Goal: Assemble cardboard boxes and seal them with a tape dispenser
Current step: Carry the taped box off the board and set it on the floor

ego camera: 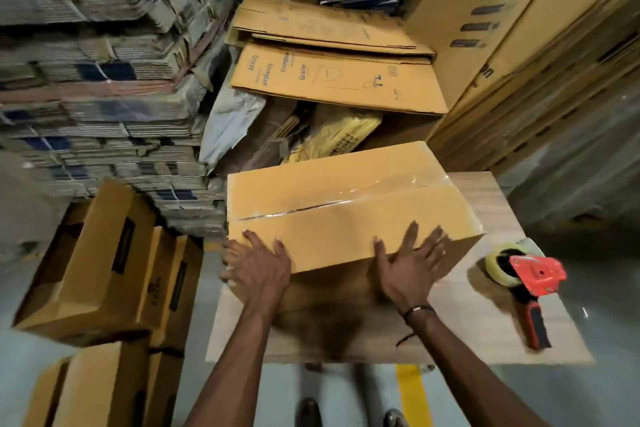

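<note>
A brown cardboard box [346,201] stands on a small wooden table [485,333], its top flaps closed and sealed along the seam with clear tape. My left hand [258,270] lies on the box's near left corner, fingers spread over the top edge. My right hand [408,270] presses flat against the near side and top edge, fingers straight and fanned. A red tape dispenser [526,281] with a roll of clear tape lies on the table to the right of the box, untouched.
Flattened cardboard boxes [339,80] lie stacked behind the table. Assembled open boxes [97,270] sit on the floor at the left. Tall bundles of flat cartons [97,80] rise at the left, and large printed cartons [526,28] at the right. A yellow floor line [412,392] runs below.
</note>
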`<action>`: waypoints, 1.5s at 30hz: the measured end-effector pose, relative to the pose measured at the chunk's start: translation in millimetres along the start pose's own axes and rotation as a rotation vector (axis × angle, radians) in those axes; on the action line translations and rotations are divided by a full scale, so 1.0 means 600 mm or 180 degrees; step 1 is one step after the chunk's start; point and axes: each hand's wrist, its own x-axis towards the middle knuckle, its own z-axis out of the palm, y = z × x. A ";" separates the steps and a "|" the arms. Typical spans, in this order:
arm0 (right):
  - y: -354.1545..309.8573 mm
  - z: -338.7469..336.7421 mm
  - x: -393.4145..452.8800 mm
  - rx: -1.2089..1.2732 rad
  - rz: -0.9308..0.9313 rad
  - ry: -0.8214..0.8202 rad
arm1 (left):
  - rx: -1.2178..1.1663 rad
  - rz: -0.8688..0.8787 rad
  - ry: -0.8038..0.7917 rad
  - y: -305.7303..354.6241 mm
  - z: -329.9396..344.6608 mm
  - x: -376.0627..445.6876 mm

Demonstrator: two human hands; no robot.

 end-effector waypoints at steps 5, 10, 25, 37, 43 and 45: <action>0.038 -0.008 0.026 0.0167 -0.0494 -0.0299 | -0.0140 -0.0105 0.0007 0.006 0.004 -0.063; 0.109 -0.055 0.143 -0.0093 -0.0878 -0.0485 | -0.0516 0.0147 0.0076 0.038 0.010 -0.156; 0.029 -0.013 -0.071 0.1395 -0.0196 -0.0353 | -0.0659 0.1309 0.0670 0.017 -0.029 -0.053; 0.045 0.009 -0.194 0.1955 -0.0187 -0.0422 | -0.1115 0.2211 -0.0549 -0.055 0.017 0.067; 0.110 -0.048 -0.128 0.2072 0.0153 -0.0130 | -0.1570 0.2148 -0.0477 -0.055 0.051 -0.042; 0.125 -0.057 -0.098 0.2096 0.0257 0.0141 | -0.1844 0.2118 -0.0565 -0.039 0.065 -0.078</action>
